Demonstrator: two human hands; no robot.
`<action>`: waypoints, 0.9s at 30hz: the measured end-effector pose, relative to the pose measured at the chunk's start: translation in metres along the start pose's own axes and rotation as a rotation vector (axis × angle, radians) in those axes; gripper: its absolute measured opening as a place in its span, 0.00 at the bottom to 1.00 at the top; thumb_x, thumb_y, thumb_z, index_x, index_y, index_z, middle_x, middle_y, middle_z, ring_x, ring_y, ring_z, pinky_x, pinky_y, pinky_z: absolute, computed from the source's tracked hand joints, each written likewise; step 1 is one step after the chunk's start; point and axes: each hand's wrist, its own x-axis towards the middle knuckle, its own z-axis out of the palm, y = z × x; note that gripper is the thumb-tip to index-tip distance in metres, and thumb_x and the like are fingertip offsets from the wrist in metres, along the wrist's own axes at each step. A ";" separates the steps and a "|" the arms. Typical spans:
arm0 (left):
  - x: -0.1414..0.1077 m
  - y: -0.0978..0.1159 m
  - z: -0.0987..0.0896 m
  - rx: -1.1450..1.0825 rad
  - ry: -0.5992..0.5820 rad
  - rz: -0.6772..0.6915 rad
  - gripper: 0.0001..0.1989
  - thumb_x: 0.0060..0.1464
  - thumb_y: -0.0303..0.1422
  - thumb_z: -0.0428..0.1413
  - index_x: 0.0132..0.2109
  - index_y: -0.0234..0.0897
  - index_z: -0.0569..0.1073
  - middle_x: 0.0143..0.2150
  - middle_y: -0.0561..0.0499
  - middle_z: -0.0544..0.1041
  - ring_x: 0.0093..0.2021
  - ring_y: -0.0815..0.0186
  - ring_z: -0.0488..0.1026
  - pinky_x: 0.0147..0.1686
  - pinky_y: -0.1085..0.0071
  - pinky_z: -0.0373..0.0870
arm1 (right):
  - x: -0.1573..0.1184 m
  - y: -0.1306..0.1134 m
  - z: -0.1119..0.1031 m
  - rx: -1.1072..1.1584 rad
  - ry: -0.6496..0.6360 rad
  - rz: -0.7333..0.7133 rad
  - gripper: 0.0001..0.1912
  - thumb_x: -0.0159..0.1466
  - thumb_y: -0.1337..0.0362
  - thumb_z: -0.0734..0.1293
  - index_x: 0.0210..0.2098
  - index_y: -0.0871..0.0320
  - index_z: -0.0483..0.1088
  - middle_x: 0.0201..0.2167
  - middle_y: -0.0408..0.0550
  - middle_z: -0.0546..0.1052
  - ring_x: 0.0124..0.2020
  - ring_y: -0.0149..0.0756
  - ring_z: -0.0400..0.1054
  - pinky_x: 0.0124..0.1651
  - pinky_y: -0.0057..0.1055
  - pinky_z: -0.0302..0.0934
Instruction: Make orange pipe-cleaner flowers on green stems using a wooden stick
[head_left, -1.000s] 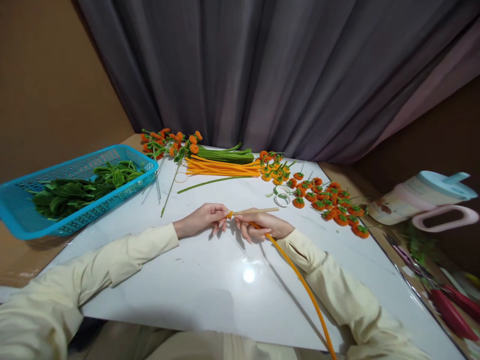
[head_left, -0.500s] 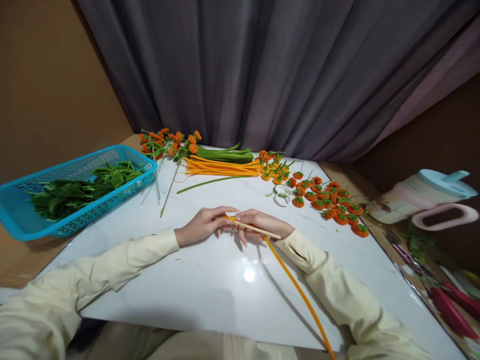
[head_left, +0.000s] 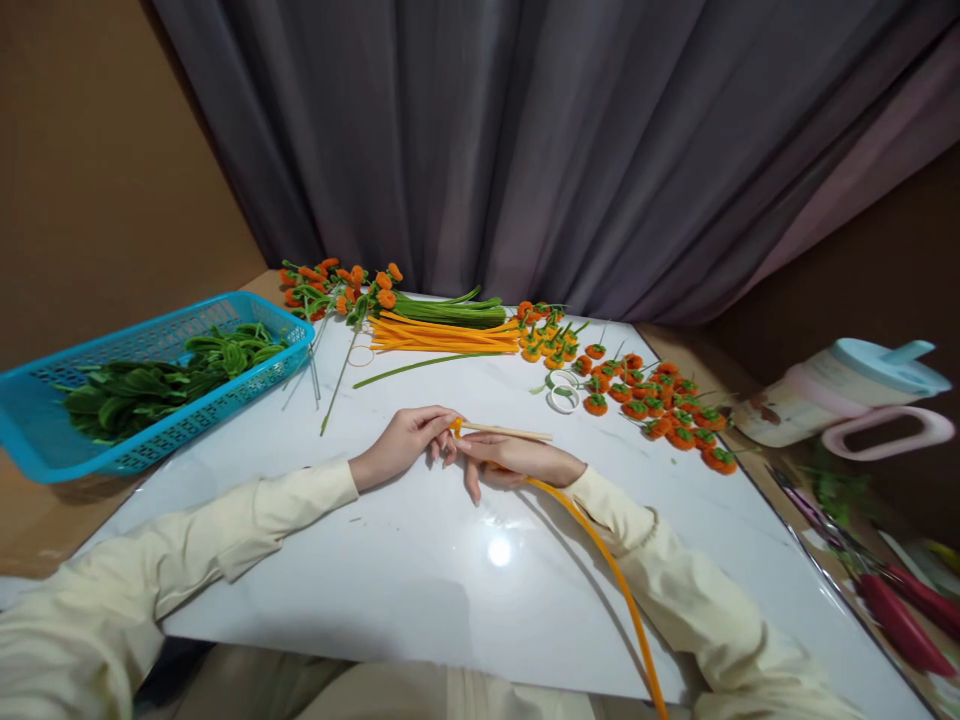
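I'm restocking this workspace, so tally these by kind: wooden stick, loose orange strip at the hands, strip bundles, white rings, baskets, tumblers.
Wooden stick: 1
Orange strip: 1
Strip bundles: 2
White rings: 2
Basket: 1
Tumbler: 1
Total: 8

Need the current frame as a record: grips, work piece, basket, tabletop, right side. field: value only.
left grip: pinching small orange coil at stick's end
right grip: long orange strip running through its fingers
stick: thin, pale, along the right grip's upper edge
basket: blue, left side, holding green leaf-like pieces
table back: green bundle behind orange bundle
table right: orange flower heads, white rings
far right: lidded cup, red-handled tool
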 end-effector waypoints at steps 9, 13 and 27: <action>-0.006 -0.002 -0.001 0.232 -0.032 0.069 0.17 0.59 0.38 0.49 0.48 0.32 0.74 0.23 0.53 0.72 0.20 0.72 0.66 0.20 0.78 0.63 | 0.003 0.000 0.001 -0.008 0.010 0.027 0.15 0.68 0.59 0.53 0.37 0.62 0.64 0.17 0.41 0.73 0.07 0.21 0.42 0.08 0.21 0.35; -0.006 -0.004 -0.004 0.407 -0.040 0.233 0.15 0.59 0.35 0.49 0.49 0.35 0.74 0.34 0.48 0.77 0.24 0.72 0.68 0.26 0.76 0.67 | 0.003 0.000 -0.001 -0.011 -0.020 0.013 0.16 0.68 0.58 0.54 0.37 0.64 0.66 0.17 0.42 0.74 0.06 0.21 0.42 0.08 0.22 0.35; 0.003 -0.004 -0.014 0.702 0.020 0.344 0.13 0.60 0.30 0.45 0.41 0.35 0.75 0.39 0.46 0.78 0.37 0.65 0.74 0.41 0.72 0.68 | -0.001 0.009 -0.022 0.312 -0.047 0.003 0.14 0.66 0.60 0.59 0.35 0.66 0.68 0.13 0.41 0.70 0.05 0.19 0.40 0.07 0.18 0.39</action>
